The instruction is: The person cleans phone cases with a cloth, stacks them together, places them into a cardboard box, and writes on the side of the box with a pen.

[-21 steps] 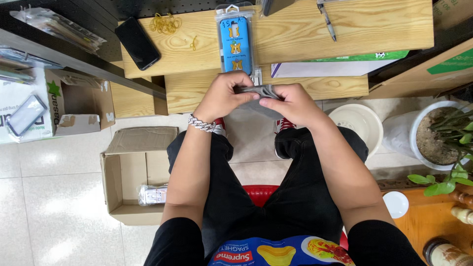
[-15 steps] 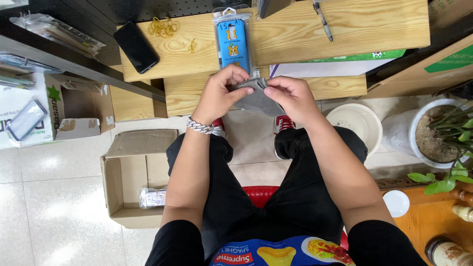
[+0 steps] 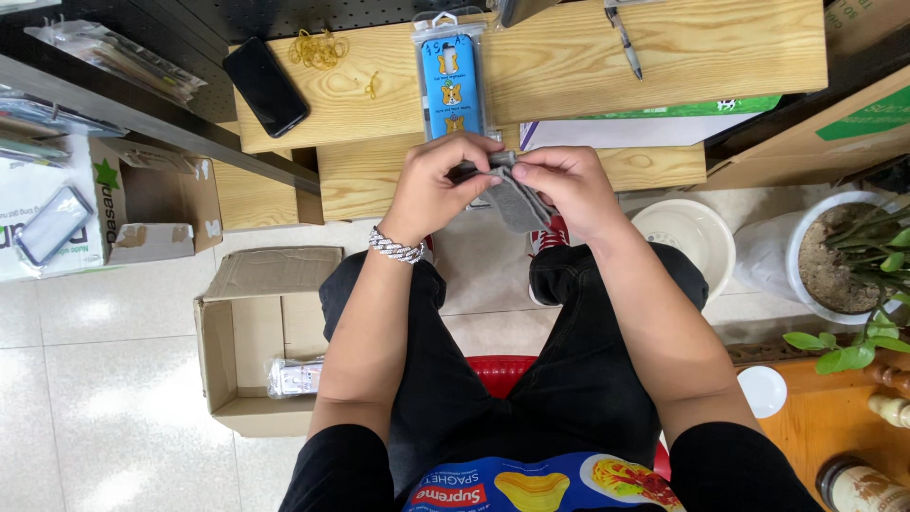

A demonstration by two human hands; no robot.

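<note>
1. Both hands meet at upper centre of the frame. The left hand and right hand each pinch the top edge of a grey sock, fingers curled in, thumbs pressed on the fabric.
2. The sock is soft knit, limp, hanging in a fold below the fingers, above the person's knees and in front of the wooden bench.
3. By my reading the sock is only being handled or folded; it is not in any package, and the open cardboard box at lower left holds just one clear-wrapped item.
4. A blue packet in glossy plastic with a hang tab lies on the bench just above the hands.
5. Further out on the pale, grained wood: a black phone, loose yellow rubber bands, a pen.
6. A metal bracelet circles the left wrist.
</note>
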